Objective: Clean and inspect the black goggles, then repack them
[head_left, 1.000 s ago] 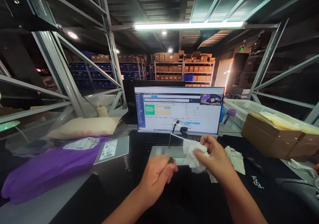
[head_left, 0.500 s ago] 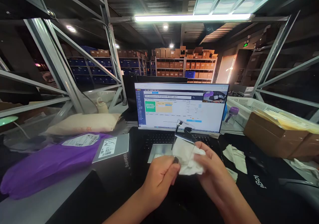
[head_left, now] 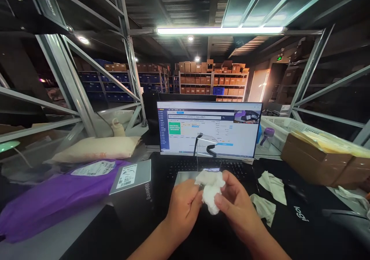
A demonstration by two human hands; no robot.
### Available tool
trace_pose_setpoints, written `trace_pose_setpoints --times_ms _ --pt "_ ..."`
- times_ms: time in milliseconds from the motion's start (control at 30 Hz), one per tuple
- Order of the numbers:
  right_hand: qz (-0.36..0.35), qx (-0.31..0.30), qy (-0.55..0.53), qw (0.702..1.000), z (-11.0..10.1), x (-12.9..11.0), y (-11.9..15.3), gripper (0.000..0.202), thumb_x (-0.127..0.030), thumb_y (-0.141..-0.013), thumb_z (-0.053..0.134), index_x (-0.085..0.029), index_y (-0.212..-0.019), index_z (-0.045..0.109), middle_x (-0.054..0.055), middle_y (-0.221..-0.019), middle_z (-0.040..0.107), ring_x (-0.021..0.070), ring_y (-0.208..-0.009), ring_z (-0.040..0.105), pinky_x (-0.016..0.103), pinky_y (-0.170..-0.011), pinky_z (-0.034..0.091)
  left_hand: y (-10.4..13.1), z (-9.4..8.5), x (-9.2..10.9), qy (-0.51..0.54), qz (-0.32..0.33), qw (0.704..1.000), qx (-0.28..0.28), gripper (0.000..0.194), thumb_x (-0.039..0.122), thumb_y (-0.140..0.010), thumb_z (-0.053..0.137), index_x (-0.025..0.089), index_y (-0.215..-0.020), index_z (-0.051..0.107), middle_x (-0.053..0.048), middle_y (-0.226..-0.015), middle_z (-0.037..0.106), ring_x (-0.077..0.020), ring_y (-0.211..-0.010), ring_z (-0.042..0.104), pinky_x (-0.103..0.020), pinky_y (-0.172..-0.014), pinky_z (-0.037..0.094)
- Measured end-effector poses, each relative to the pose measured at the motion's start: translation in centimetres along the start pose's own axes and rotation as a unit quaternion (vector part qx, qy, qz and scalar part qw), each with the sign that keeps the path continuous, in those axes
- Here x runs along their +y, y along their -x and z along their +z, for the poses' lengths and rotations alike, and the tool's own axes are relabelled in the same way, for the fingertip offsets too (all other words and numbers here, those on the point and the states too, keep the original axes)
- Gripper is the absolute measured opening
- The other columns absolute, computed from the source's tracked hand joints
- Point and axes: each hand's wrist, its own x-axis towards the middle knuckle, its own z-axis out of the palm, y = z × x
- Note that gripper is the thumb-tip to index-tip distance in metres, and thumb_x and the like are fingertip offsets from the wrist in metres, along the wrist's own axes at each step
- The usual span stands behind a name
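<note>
A clear object with black curved parts [head_left: 212, 150], perhaps eyewear, stands up from my hands in front of the monitor. My left hand [head_left: 185, 204] is closed on its lower part, which is mostly hidden by fingers and cloth. My right hand [head_left: 238, 198] pinches a crumpled white cloth [head_left: 210, 192] around the object's lower part, between both hands. Behind my left hand, a flat silvery item [head_left: 185, 176] shows in part. A grey and black box [head_left: 130, 187] with a white label stands to the left.
Beyond the hands are a keyboard [head_left: 179, 164] and a lit monitor [head_left: 196, 131]. Left lie a purple package [head_left: 58, 198] and a beige bag [head_left: 98, 148]. Pale cloths [head_left: 273, 185], a brown carton [head_left: 312, 161], a white basket [head_left: 285, 123] and a purple-capped bottle [head_left: 268, 133] are right.
The clear object has turned, its black parts now higher against the screen. My right hand and the cloth have shifted left, closer to my left hand. The camera view has tilted slightly up.
</note>
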Motion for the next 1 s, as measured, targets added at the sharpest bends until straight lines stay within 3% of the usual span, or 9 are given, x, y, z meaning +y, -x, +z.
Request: trace_pose_setpoints --times_ms 200,333,500,633,767,867,1000 --pt "-0.04 0.095 0.085 0.991 1.1 0.7 0.5 0.043 -0.039 -0.068 0.087 -0.021 -0.076 0.048 -0.003 -0.074 0.052 0.0132 -0.07 0.047 0.023 -0.066 0.04 -0.3 -0.5 -0.1 -0.003 0.017 0.998 -0.055 0.041 0.034 -0.103 0.033 0.019 -0.066 0.045 -0.001 -0.062 0.049 -0.0136 -0.059 0.045 -0.027 -0.057 0.029" --pt "-0.041 0.122 0.016 0.992 0.9 0.7 0.1 0.05 -0.036 -0.064 0.089 -0.021 -0.067 0.041 -0.006 -0.063 0.047 0.0097 -0.058 0.039 0.021 -0.055 0.035 -0.6 -0.6 0.3 0.023 0.016 0.996 -0.085 0.046 0.04 -0.104 0.031 0.018 -0.066 0.046 -0.001 -0.063 0.049 -0.0134 -0.059 0.045 -0.027 -0.059 0.03" --pt "-0.017 0.123 -0.083 0.989 0.4 -0.4 -0.5 0.056 -0.033 -0.065 0.089 -0.021 -0.068 0.035 -0.006 -0.062 0.047 0.0093 -0.057 0.04 0.02 -0.055 0.036 -1.1 -0.4 0.6 0.053 0.04 0.99 -0.122 0.045 0.039 -0.104 0.031 0.018 -0.068 0.047 0.001 -0.065 0.049 -0.0124 -0.062 0.045 -0.026 -0.06 0.029" --pt "0.021 0.118 -0.106 0.987 -0.2 -0.5 -1.1 0.051 -0.032 -0.062 0.092 -0.02 -0.068 0.043 -0.005 -0.064 0.047 0.0097 -0.059 0.044 0.021 -0.058 0.039 -1.1 -0.4 0.5 0.034 0.016 0.989 -0.142 0.04 0.037 -0.103 0.035 0.018 -0.071 0.049 0.0 -0.071 0.053 -0.0133 -0.066 0.047 -0.027 -0.063 0.03" --pt "0.014 0.111 -0.128 0.985 -0.4 -0.2 -1.4 0.04 -0.031 -0.065 0.091 -0.02 -0.072 0.053 -0.006 -0.064 0.048 0.0098 -0.059 0.045 0.022 -0.058 0.04 -0.9 -0.4 0.6 0.026 -0.021 0.991 -0.131 0.039 0.036 -0.103 0.037 0.019 -0.07 0.048 0.001 -0.067 0.051 -0.0129 -0.062 0.046 -0.027 -0.06 0.03" --pt "0.042 0.108 -0.127 0.985 -0.6 -1.0 -1.6 0.038 -0.034 -0.063 0.092 -0.019 -0.073 0.059 -0.004 -0.065 0.054 0.0105 -0.06 0.049 0.023 -0.06 0.042 -0.9 -0.5 0.7 0.025 -0.013 0.991 -0.13 0.041 0.036 -0.103 0.037 0.019 -0.066 0.043 0.002 -0.063 0.048 -0.0127 -0.06 0.045 -0.026 -0.061 0.033" --pt "0.042 0.139 -0.125 0.981 -1.7 -3.5 -2.0 0.041 -0.035 -0.057 0.095 -0.019 -0.075 0.063 -0.003 -0.068 0.06 0.0114 -0.061 0.052 0.024 -0.06 0.044 -1.0 -0.7 0.6 0.028 0.015 0.985 -0.171 0.043 0.037 -0.102 0.037 0.019 -0.063 0.037 0.004 -0.06 0.04 -0.0117 -0.057 0.042 -0.031 -0.088 0.044"
